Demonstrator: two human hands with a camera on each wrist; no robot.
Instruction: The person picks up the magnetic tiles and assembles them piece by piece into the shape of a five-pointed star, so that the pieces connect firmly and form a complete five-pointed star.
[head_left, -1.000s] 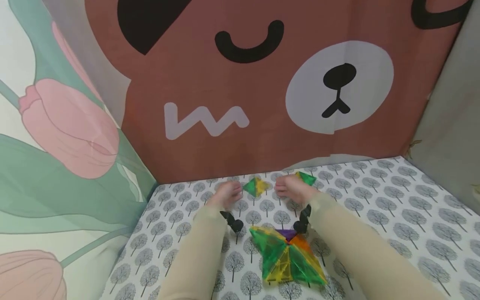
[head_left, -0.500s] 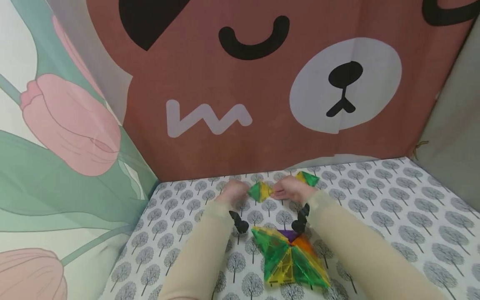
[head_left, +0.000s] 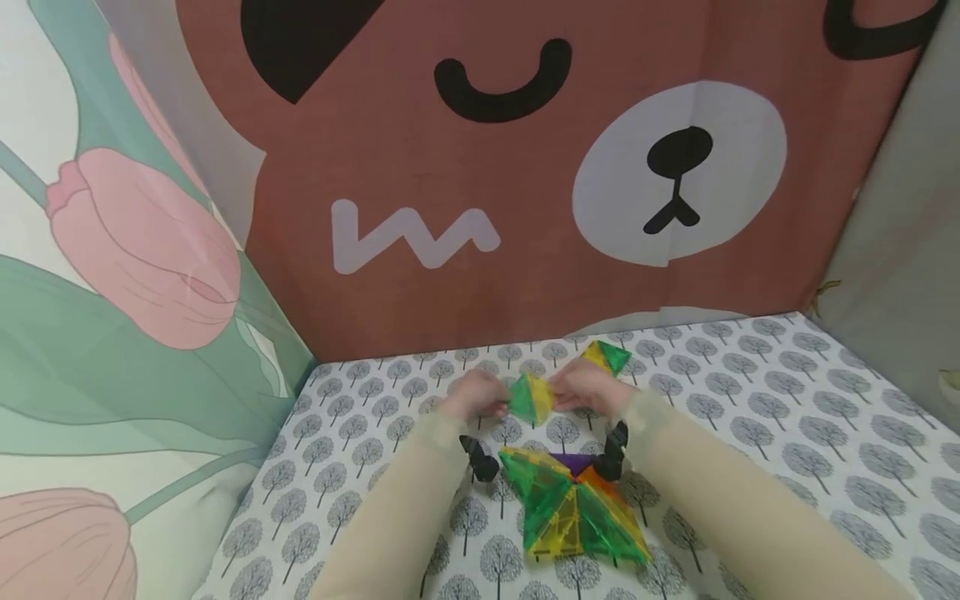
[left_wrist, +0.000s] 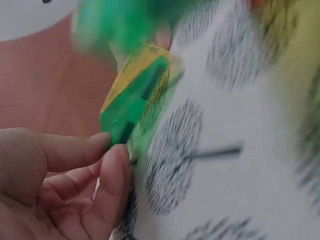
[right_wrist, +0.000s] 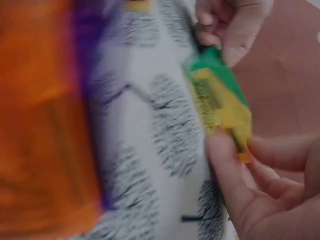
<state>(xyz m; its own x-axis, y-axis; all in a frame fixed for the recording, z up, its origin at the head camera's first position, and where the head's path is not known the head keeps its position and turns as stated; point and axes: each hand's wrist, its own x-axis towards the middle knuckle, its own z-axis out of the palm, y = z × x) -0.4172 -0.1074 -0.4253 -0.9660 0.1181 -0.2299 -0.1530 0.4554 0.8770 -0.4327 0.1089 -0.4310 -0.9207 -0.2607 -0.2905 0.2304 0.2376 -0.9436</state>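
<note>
Between my two hands is a pair of joined translucent magnetic tiles (head_left: 532, 398), triangular, one green and one yellow. My left hand (head_left: 476, 394) pinches the green corner with thumb and finger; the left wrist view shows that green tile (left_wrist: 127, 117) at the fingertips. On the other side, my right hand (head_left: 590, 387) pinches the yellow tile (right_wrist: 232, 112). The pair is tilted above the cloth. Nearer to me rests a star-like construction of magnetic tiles (head_left: 573, 508) in green, yellow, orange and purple. It appears large and blurred in the right wrist view.
Beyond my right hand lies another green and yellow tile pair (head_left: 611, 358). A white tree-print cloth (head_left: 750, 433) covers the surface. A brown bear-print curtain (head_left: 420, 308) hangs at the back, and a tulip-print curtain (head_left: 172, 392) borders the left side.
Both hands have closed in on the tile pair from either side and now pinch it. The pair has moved slightly right and toward me. The star-like construction has stayed put.
</note>
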